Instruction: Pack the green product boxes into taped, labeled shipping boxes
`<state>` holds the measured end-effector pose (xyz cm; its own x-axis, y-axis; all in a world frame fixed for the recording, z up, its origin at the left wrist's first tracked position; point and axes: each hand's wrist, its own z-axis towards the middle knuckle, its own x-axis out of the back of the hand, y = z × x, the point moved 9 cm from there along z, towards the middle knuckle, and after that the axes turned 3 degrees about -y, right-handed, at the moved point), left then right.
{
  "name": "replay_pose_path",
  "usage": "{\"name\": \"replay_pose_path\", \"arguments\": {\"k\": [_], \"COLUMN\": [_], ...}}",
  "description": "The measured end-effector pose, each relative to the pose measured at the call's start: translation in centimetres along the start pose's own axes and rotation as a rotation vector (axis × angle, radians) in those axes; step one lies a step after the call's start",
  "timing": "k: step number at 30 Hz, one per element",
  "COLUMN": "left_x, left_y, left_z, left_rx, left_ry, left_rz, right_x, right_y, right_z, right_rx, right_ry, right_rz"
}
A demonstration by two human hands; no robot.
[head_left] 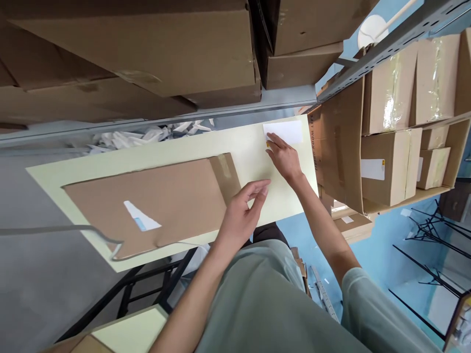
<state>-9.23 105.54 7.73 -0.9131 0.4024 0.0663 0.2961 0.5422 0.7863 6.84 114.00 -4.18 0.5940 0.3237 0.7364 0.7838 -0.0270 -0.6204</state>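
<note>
My right hand [284,156] lies over the lower left part of a white label [285,132], its fingers stretched and touching it. A small yellow-orange mark shows by the fingertips. Closer to my body, my left hand [243,212] is held with fingers bent and the thumb tip near the fingertips; nothing shows in it. It is beside the right end of a flat cardboard box [165,201]. The box has tape across its right end and a torn white and blue piece of paper [142,216] on top. Box and label are on a pale board-like tabletop [253,147].
A shelf edge [154,125] with large cartons [147,54] overhangs the far side. White scraps [140,137] are heaped behind the tabletop. On the right, an open carton [338,147] holds several taped boxes. A grey cable [55,229] reaches the flat box's left end.
</note>
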Motion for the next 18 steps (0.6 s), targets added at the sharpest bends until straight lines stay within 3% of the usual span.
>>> {"name": "replay_pose_path", "arguments": {"k": [10,15,18], "left_x": [-0.1,-0.5,-1.9], "left_y": [-0.4,0.9,2.5], "left_z": [2.1,5.8,9.3], "left_rx": [-0.038,-0.152,-0.270], "left_ry": [-0.032,-0.009,-0.009], "left_rz": [0.044,0.307,0.566], "right_x": [0.3,3.7,6.8], "right_y": [1.0,0.4,1.8], "right_z": [0.3,0.0,-0.5], "right_rx": [-0.022,-0.050,-0.095], "right_ry": [0.043,0.193,0.318], "right_rz": [0.077,0.109,0.150]}}
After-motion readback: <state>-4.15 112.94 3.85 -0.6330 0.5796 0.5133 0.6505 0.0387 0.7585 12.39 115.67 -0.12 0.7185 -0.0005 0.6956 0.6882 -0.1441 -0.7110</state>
